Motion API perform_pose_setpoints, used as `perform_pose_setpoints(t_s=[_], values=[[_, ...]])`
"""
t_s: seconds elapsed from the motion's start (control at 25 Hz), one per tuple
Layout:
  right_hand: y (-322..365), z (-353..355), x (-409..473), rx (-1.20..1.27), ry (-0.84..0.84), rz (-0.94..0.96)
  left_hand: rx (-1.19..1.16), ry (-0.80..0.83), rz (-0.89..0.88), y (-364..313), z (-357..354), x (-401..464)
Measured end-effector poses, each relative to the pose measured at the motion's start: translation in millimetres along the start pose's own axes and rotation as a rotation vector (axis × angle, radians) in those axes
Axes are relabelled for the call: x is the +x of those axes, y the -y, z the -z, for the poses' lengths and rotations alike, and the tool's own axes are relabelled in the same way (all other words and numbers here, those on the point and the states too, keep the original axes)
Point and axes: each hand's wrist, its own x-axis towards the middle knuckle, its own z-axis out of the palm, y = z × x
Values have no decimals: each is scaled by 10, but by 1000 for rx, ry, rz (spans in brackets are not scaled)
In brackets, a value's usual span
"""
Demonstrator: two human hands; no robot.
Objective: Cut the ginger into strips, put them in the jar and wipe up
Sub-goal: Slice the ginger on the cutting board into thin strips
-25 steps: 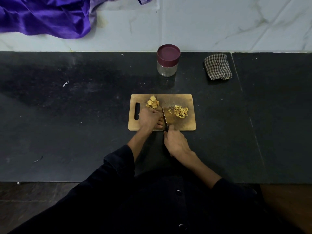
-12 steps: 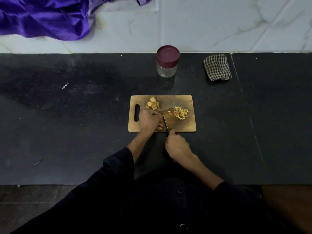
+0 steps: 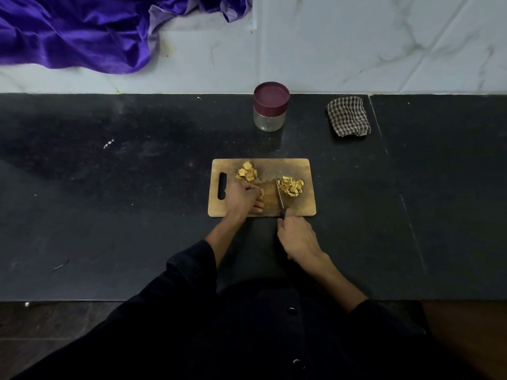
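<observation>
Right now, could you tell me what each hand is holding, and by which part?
The right hand grips the knife by its handle. The left hand has curled fingers on the cutting board; what it holds cannot be told.

Knife beside ginger strips

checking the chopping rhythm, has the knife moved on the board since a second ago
Yes. The knife has shifted right along the cutting board, away from the left hand and up against the pile of cut strips.
</observation>
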Motion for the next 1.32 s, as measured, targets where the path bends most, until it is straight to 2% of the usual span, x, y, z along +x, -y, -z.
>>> perform_pose_setpoints(t_s=[0.36, 0.64, 0.8, 1.16, 1.32], values=[[135, -121, -12, -97, 84, 119, -21, -48, -89, 180, 89, -18], [-71, 5, 76, -13, 31, -5, 1, -51, -92, 191, 77, -7], [-99, 15, 69, -12, 0, -4, 5, -50, -99, 194, 77, -14], [-86, 87, 84, -38, 87, -26, 72, 52, -179, 251, 200, -64], [-75, 116, 105, -12, 76, 11, 143, -128, -282, 222, 327, -7]])
